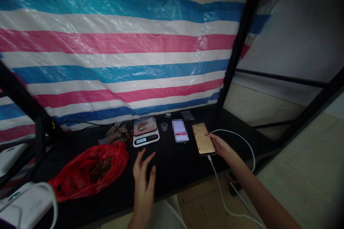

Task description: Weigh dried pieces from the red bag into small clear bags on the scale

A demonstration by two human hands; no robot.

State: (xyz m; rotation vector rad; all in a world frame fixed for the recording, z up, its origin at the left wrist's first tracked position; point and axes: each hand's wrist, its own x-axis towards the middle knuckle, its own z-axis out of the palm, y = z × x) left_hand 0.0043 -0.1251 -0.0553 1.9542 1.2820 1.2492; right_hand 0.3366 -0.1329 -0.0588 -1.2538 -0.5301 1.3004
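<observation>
My right hand (219, 145) rests on the black table (174, 171), its fingertip touching the lit screen of a phone (203, 138) that has a white cable (236, 171) plugged in. My left hand (144, 175) hovers open above the table, fingers spread, holding nothing, just right of a red plastic bag (88, 171) with dark dried pieces inside. Behind it stands a small white digital scale (146, 133) with a pink tray of pieces on top.
A second phone (180, 131) lies left of the lit one, with a small clear cup (164, 126) beside it. Clear packets (115, 135) lie left of the scale. A striped tarp (120, 50) hangs behind. Black frame posts (239, 43) stand at the right. White devices (24, 204) sit at far left.
</observation>
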